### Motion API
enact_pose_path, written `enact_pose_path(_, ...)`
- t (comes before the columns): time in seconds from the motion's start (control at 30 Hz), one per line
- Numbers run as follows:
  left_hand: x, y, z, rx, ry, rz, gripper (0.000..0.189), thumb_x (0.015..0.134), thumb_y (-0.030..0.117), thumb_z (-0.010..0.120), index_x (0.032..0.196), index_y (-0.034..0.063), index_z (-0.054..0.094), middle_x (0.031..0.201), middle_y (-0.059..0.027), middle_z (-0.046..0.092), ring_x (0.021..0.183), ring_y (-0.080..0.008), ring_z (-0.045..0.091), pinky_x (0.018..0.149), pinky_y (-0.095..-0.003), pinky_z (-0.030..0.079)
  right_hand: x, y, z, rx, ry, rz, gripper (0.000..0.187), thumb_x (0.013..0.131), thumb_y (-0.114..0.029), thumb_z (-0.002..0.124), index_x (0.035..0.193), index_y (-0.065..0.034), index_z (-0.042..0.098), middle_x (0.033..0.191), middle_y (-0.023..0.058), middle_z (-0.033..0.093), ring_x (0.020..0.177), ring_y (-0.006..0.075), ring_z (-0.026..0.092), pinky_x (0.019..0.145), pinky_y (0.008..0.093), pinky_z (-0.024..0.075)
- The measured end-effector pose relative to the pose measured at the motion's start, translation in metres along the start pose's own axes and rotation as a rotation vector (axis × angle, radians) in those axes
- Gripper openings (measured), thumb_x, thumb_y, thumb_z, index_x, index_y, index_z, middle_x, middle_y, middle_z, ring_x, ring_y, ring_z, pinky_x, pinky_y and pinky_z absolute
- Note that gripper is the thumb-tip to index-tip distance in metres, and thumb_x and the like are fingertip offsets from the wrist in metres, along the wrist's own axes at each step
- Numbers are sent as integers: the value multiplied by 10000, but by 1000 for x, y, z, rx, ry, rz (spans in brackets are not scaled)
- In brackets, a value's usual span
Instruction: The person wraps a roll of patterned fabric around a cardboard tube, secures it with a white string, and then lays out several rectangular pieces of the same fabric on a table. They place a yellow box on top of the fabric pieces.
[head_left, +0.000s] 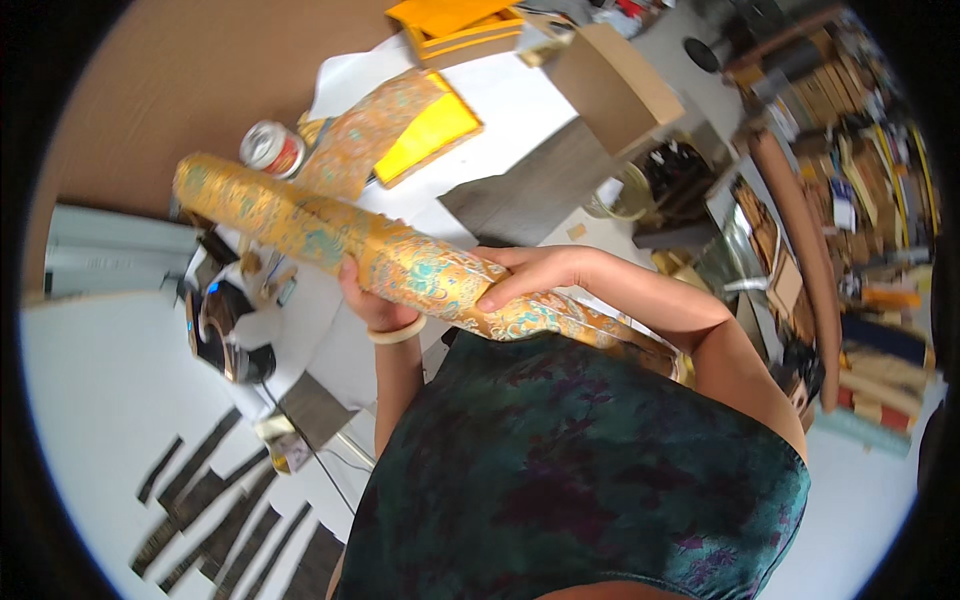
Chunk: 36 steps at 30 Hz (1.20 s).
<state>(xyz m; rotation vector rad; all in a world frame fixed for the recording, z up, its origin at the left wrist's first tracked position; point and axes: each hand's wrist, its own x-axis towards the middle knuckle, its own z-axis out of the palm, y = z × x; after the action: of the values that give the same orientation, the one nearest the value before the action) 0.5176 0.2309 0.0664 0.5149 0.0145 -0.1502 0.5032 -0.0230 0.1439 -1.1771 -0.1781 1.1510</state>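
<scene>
A long roll of gold brocade fabric (420, 262) with turquoise floral patterns lies diagonally across my chest, held in both hands. My left hand (379, 300), with a cream bangle (397, 331) at its wrist, grips the middle of the roll from below, thumb on the near side. Farther along toward the lower right, my right hand (529, 271) clasps the roll with its thumb on top. The roll's near end runs under my right forearm. Beyond it, on the table, a matching brocade piece (375, 131) partly covers a bright yellow panel (431, 135) with a brocade edge.
White sheets (517, 97) and a dark grey sheet (517, 187) cover the worktable. A drink can (271, 148), a yellow box (465, 37) and an open cardboard box (615, 86) stand there. A dark glossy appliance (225, 330) sits left. Rightward are a bin (626, 196) and a long brown roll (802, 255).
</scene>
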Motion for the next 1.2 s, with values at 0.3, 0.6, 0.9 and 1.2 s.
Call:
enact_pose_path(0.3, 22, -32, 47, -139, -295, -125, 931, 975, 729, 397, 1611, 56, 313, 1576, -202, 459, 1441, -379, 461, 1229, -550, 310, -54, 25, 14, -254, 251, -354, 962, 768, -267, 913, 1514, -10, 363, 1325, 153, 641, 1209, 212, 625, 1012, 367, 519)
enact_pose_path(0.6, 66, -56, 56, -46, -629, -333, 914, 946, 728, 440, 1578, 72, 355, 1538, -180, 486, 1385, -381, 503, 1196, -566, 353, -65, 65, 10, 392, 154, -461, 1022, 841, -301, 859, 1593, 26, 248, 1399, 154, 599, 1251, 197, 585, 1059, 357, 489)
enact_pose_path(0.9, 66, -48, 92, 812, -233, 144, 889, 930, 643, 499, 1554, 34, 325, 1500, -248, 487, 1342, -361, 558, 1084, -527, 502, -115, 58, 18, -395, 625, -644, 1097, 712, -313, 901, 1572, -23, 285, 1310, 228, 650, 1165, 402, 668, 974, 431, 518)
enact_pose_path(1.2, 77, -108, 193, 176, -432, -332, 935, 863, 546, 653, 1558, 19, 317, 1480, -227, 491, 1388, -378, 480, 1183, -531, 369, -167, 67, -54, -273, 515, -751, 1051, 734, -296, 882, 1565, -4, 309, 1246, 212, 665, 1120, 370, 679, 935, 418, 540)
